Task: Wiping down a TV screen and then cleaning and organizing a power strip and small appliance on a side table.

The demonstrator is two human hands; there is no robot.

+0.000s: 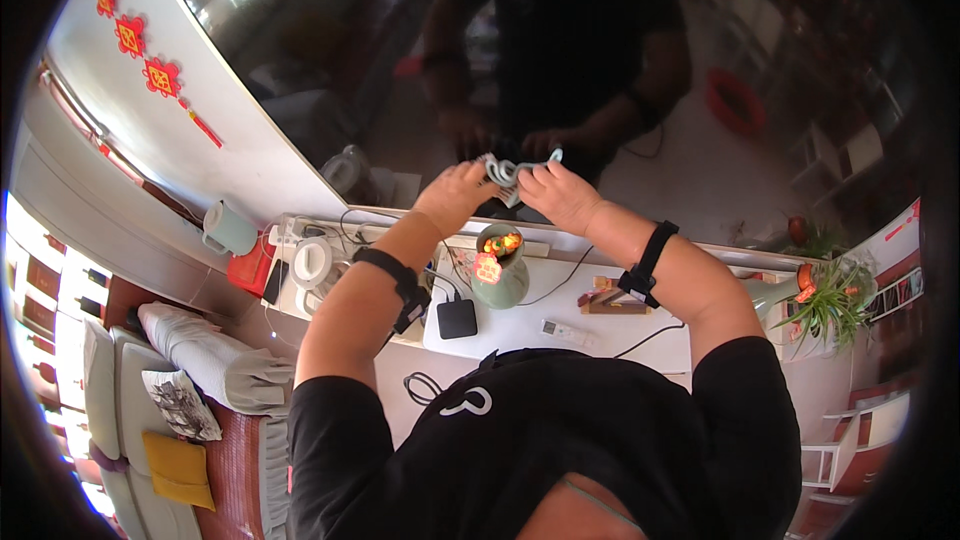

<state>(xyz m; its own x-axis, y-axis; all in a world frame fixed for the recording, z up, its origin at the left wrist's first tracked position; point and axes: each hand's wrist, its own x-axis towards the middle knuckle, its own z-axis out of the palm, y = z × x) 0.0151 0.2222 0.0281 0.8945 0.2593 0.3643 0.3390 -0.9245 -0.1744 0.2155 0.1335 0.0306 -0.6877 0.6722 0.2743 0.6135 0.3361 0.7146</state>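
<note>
In front of a large dark television screen [375, 52], both my arms are stretched out. A grey-white coiled item, perhaps a cable or cord [504, 172], lies between my hands. My left hand [457, 195] has its fingers at the item's left side. With thumb and fingers my right hand [559, 191] pinches its right side, near a pale looped end. The item's exact kind is too small to tell. Just below my hands a pale green vase [502, 292] with orange flowers and a red tag stands on a white cabinet top [487, 337].
The cabinet bears a black set-top box [457, 319], a white remote control [568, 333], a small wooden item [615, 300] and loose cables. A white electric kettle [312, 264] and power strip stand left; a potted spider plant [832, 307] is at right.
</note>
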